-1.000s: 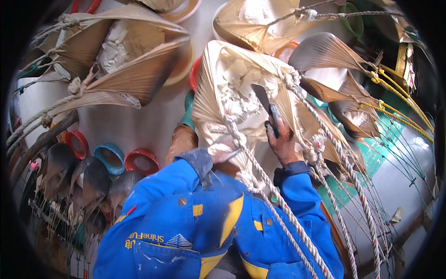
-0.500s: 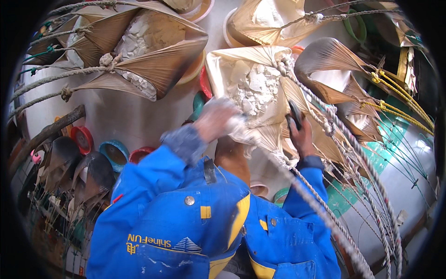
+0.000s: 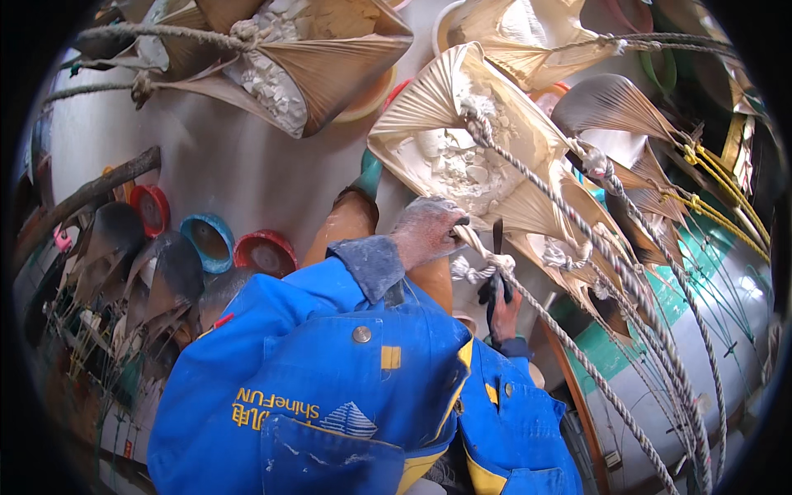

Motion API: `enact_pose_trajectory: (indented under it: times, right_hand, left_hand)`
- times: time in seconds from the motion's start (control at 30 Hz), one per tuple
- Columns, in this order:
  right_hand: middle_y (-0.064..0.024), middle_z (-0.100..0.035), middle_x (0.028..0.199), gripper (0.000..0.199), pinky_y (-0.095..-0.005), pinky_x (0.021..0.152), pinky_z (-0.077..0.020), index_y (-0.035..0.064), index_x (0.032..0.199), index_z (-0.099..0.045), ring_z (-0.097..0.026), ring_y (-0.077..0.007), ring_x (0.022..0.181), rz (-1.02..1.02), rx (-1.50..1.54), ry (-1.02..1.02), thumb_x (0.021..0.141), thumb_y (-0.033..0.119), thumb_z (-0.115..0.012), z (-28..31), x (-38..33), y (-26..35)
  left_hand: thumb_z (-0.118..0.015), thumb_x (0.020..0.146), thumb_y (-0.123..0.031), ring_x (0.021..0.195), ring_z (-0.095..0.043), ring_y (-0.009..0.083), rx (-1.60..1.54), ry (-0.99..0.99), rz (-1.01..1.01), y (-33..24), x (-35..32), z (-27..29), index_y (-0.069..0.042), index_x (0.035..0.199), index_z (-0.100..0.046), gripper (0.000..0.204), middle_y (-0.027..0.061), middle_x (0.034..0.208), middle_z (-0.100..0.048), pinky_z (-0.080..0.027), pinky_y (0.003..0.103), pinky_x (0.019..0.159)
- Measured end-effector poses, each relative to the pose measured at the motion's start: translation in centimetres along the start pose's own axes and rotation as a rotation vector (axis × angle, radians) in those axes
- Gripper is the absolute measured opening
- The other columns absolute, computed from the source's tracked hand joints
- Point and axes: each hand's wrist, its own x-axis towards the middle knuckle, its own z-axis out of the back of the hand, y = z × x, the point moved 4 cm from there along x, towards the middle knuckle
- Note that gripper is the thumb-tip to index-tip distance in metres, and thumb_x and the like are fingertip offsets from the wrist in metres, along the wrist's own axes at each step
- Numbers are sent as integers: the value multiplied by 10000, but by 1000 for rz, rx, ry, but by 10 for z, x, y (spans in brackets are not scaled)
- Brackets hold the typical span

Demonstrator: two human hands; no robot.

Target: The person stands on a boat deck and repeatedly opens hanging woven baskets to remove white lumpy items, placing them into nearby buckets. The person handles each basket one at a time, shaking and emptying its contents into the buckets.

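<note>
left hand [image 3: 425, 231] gripping rope [image 3: 528, 177], right hand [image 3: 501, 309] below

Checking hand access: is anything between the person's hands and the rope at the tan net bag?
Nothing visible. The left hand already grips the rope just below the tan net bag. The right hand, holding a dark tool, is right against the rope's knot.

A tan pleated cloth bag [image 3: 462, 140], gaping open and caked with white powder, hangs tied to a twisted rope [image 3: 569, 214].

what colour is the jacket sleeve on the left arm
Bright blue sleeve, grey cuff; head view.
</note>
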Motion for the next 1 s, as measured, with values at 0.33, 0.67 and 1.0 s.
enact_pose_trajectory:
  times: [0.33,0.67,1.0]
  right_hand:
    - [-132,-570,1043,371,-377,807,-485,49,1161,-554,-595,-306,955,-45,-404,5,799,65,-632,-10,-20,-25]
    - [-124,-617,983,331,-446,712,-511,123,1059,-599,-626,-355,854,469,-700,289,818,348,-618,-113,66,-44]
    - [-86,-657,1013,295,-450,762,-510,185,1089,-620,-641,-299,935,482,-778,386,854,360,-584,-145,118,-73]
  left_hand:
    - [-546,819,-120,915,-639,298,385,110,25,48,2,45,-122,1186,-582,369,103,1018,-642,-526,415,751]
    - [-556,793,-118,813,-699,256,844,187,101,73,13,18,-105,858,-731,188,73,842,-712,-541,435,610]
    - [-566,825,-216,881,-623,356,562,117,178,85,-3,6,-101,910,-658,171,170,879,-651,-474,495,770]
